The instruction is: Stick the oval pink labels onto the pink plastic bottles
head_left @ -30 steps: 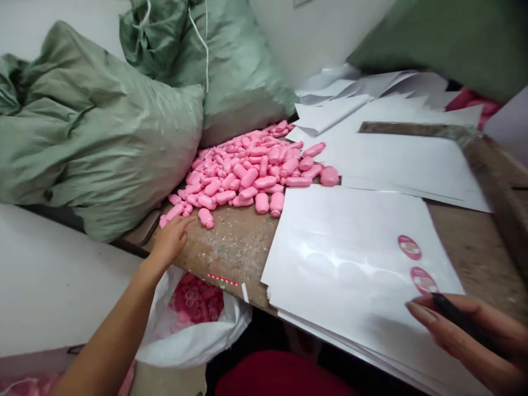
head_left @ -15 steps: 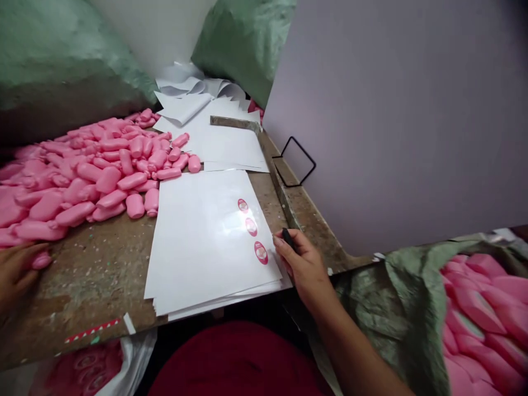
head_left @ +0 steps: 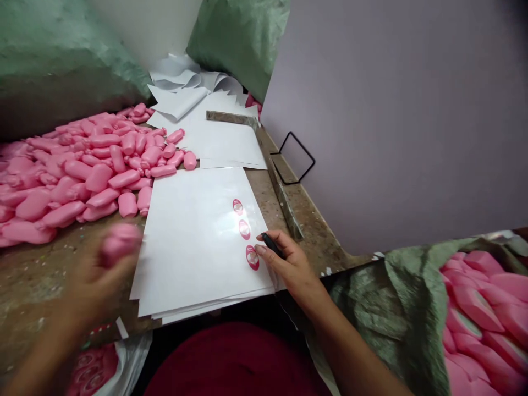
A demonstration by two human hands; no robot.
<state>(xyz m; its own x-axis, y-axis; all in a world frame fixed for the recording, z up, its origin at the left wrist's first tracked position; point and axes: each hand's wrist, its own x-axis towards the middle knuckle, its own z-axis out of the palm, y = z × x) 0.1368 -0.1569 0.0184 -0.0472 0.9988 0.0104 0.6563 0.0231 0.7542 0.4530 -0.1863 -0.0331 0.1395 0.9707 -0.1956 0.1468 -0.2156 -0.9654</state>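
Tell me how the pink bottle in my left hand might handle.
The pink bottle, blurred here, could roll: those in the pile look rounded. It may be slippery, given their smooth surfaces, and probably stiff, since they hold shape when heaped.

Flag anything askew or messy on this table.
The back sheets look askew: fanned unevenly, some curled, with a pink bottle lying over their edge. The front stack has its bottom edges out of line.

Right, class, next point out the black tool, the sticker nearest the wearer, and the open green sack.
Black tool (head_left: 273, 246): head view, middle of its shaft.
Nearest sticker (head_left: 252, 258): head view, its centre.
Green sack (head_left: 371, 300): head view, its crumpled side.
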